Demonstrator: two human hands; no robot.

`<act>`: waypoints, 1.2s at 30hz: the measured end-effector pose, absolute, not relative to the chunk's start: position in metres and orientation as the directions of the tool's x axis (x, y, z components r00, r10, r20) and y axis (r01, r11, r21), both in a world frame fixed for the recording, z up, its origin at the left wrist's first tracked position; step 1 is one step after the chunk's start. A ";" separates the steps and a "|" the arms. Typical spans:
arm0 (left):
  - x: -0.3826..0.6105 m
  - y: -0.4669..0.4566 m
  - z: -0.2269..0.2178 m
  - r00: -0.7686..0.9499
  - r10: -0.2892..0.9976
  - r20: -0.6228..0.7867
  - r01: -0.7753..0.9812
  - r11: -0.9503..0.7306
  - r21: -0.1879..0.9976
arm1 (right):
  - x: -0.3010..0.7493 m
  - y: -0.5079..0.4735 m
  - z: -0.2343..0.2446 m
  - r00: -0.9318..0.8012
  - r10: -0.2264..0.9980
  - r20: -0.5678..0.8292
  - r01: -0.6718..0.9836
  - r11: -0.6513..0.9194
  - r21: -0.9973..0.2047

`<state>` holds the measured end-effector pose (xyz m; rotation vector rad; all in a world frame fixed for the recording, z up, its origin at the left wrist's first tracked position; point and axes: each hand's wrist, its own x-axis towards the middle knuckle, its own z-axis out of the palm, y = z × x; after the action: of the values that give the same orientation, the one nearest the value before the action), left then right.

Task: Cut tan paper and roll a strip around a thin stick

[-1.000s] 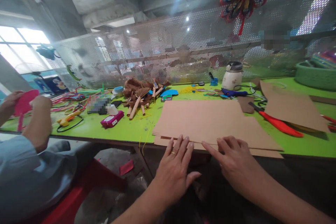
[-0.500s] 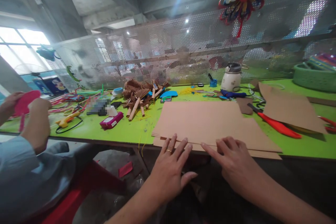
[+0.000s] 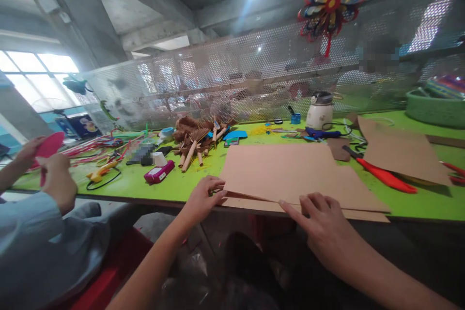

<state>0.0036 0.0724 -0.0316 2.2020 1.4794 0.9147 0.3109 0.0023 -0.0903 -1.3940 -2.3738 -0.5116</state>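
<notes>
A stack of brown kraft paper sheets (image 3: pixel 279 169) lies at the table's front edge, slightly fanned out. My left hand (image 3: pixel 205 198) is at the near left corner, thumb and fingers pinched on the upper paper, which lifts a little from the sheet beneath. My right hand (image 3: pixel 319 215) rests on the near edge of the stack. Its index finger is stretched out and presses on the paper, while the other fingers are bent and grip nothing.
To the right lie a red-handled tool (image 3: pixel 388 177) and another brown sheet (image 3: pixel 403 147). Behind stand a white jar (image 3: pixel 319 114) and a blue glue gun (image 3: pixel 321 133). Brown paper rolls (image 3: pixel 191 152) and a purple box (image 3: pixel 159 172) lie left. A co-worker's hands (image 3: pixel 58 174) hold a pink piece.
My left hand has moved left from the middle of the near edge to the corner and closed on the paper there, raising it slightly. My right hand has stayed in place.
</notes>
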 end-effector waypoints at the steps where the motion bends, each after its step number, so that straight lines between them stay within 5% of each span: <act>1: 0.005 0.076 -0.030 0.242 0.916 0.321 0.680 -0.396 0.617 | 0.311 0.003 -0.091 -0.462 0.752 0.470 0.880 0.455 0.137; 11: 0.011 0.087 -0.037 0.155 0.972 0.175 0.526 -0.231 0.818 | 0.310 0.003 -0.093 -0.452 0.738 0.501 0.885 0.439 0.152; 15: 0.020 0.093 -0.041 0.093 0.982 0.166 0.633 -0.187 0.751 | 0.309 0.001 -0.089 -0.450 0.743 0.496 0.887 0.434 0.156; 23: 0.035 0.090 -0.035 -0.010 0.980 0.197 0.896 -0.079 0.438 | 0.312 0.004 -0.094 -0.452 0.741 0.497 0.886 0.439 0.151; 36: 0.037 0.084 -0.035 -0.055 0.992 0.111 0.887 -0.003 0.462 | 0.328 0.018 -0.100 -0.593 0.640 0.489 0.801 0.531 0.277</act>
<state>0.0367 0.0842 -0.0350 1.9695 2.0248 0.6146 0.3280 0.0184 -0.0998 -1.1940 -2.4449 -0.6901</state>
